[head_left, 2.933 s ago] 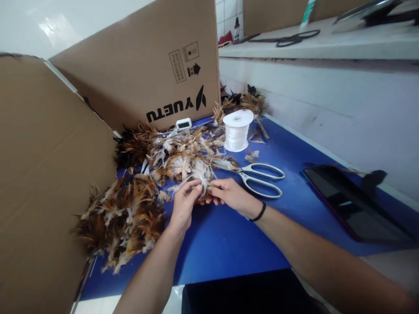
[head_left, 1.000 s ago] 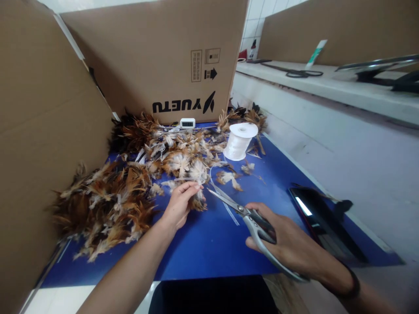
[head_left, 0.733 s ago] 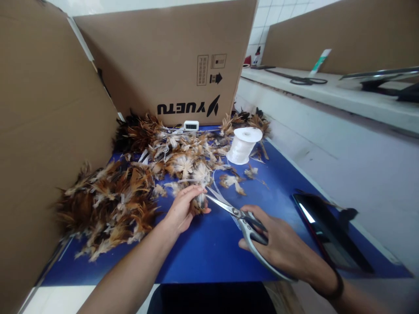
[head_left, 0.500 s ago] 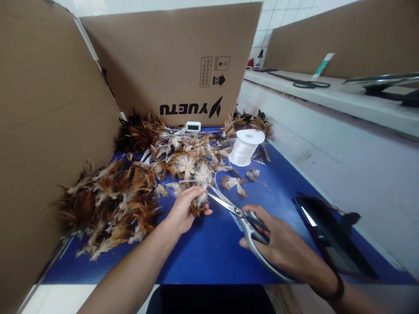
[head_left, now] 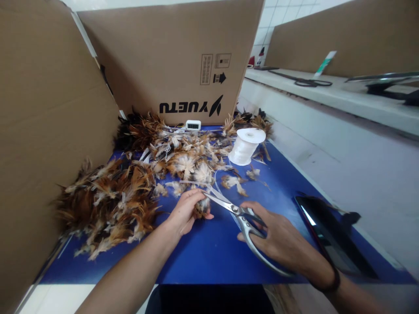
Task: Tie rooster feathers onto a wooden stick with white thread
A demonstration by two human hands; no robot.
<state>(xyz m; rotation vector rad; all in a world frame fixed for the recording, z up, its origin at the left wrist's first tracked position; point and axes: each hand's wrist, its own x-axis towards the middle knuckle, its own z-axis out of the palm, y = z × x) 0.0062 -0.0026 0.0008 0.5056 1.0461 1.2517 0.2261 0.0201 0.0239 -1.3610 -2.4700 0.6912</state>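
My left hand [head_left: 188, 211] pinches a small feather bunch [head_left: 202, 206] above the blue table. My right hand [head_left: 278, 237] holds silver scissors [head_left: 247, 222] by their handles, fingers through the loops. Their blade tips reach the top of the bunch, beside my left fingertips. A white ribbon [head_left: 214, 191] runs by the blades. Behind my hands lie loose brown and white feathers [head_left: 183, 163]. A white spool [head_left: 244, 148] stands upright to their right.
A larger feather heap [head_left: 114, 205] covers the table's left side. A dark phone-like device [head_left: 330, 237] lies at the right. Cardboard [head_left: 170, 65] stands at the back, with a small digital clock [head_left: 193, 125] before it. A ledge [head_left: 327, 89] runs along the right.
The scissors and my right hand have shifted slightly left, with the blades closer together. The bunch in my left hand has turned a little and sits slightly to the right.
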